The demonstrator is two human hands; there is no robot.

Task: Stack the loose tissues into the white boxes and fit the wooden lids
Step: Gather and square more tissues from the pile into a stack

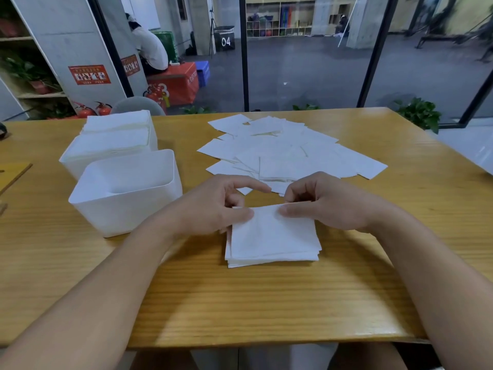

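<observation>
Head view: both hands — left hand (213, 206), right hand (328, 204) — pinch the far edge of a small squared stack of white tissues (273, 239) near the counter's (240, 303) front edge. Toward the left edge, two white plastic boxes (112, 140) look full; the nearest white box (125, 193) is empty. Loose white tissues (282, 148) cover the far middle — no wooden lids fitted yet.

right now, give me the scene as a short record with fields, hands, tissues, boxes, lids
left hand: pinches the far edge of the tissue stack
right hand: pinches the same edge
tissue stack: neat pile on the wooden table, in front of the person
loose tissues: spread out farther back on the table
near white box: open, looks empty
far white boxes: filled with tissues, no lids on
wooden lids: none fitted; a wooden piece at the left edge, unclear
</observation>
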